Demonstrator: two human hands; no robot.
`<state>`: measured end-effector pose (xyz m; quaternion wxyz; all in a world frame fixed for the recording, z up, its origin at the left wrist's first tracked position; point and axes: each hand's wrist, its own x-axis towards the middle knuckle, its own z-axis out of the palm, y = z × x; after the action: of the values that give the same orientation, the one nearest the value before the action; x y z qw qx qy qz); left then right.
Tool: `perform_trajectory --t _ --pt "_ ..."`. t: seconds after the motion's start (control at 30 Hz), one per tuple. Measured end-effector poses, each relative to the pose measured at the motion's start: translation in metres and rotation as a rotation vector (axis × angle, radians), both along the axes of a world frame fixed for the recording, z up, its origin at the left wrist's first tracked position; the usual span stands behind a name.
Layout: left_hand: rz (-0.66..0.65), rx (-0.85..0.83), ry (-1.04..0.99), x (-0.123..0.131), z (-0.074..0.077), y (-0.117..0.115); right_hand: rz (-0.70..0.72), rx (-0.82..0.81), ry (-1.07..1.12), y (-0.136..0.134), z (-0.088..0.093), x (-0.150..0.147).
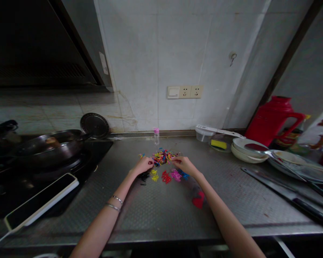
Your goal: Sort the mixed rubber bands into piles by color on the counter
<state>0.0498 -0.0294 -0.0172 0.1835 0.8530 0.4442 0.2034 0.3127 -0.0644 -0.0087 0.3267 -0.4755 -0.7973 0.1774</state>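
A mixed heap of small coloured clips [163, 156] lies on the steel counter [161, 211]. In front of it sit small sorted groups: yellow [154, 175], red [166, 177], pink [175, 175] and blue [185, 175]. My left hand [143, 165] rests at the heap's left edge, fingers curled in a pinch. My right hand [185, 164] is at the heap's right edge, fingers also pinched together. What either hand holds is too small to make out. A small black item [143, 176] lies under my left hand.
A small clear bottle with a pink cap [156, 135] stands behind the heap. A wok [47, 145] and a phone [40, 200] are on the stove at left. Bowls [247, 147], plates, a red jug [273, 118] and a knife [285, 193] are at right.
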Motion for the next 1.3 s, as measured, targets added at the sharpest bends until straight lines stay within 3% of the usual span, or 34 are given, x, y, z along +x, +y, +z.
perform_trajectory --t 0.7,0.9,1.03,1.3 --pt "0.104 -0.011 -0.117 -0.001 0.012 -0.005 -0.09 0.003 -0.042 -0.003 0.004 0.016" --pt "0.18 -0.036 -0.271 0.004 0.022 -0.009 -0.119 0.006 -0.057 -0.003 0.003 0.019" --pt "0.179 -0.073 -0.327 0.016 0.022 -0.012 -0.128 0.009 -0.061 -0.001 -0.001 0.022" --pt "-0.019 0.012 -0.101 0.068 0.018 -0.029 -0.16 0.013 -0.067 0.003 -0.005 0.026"
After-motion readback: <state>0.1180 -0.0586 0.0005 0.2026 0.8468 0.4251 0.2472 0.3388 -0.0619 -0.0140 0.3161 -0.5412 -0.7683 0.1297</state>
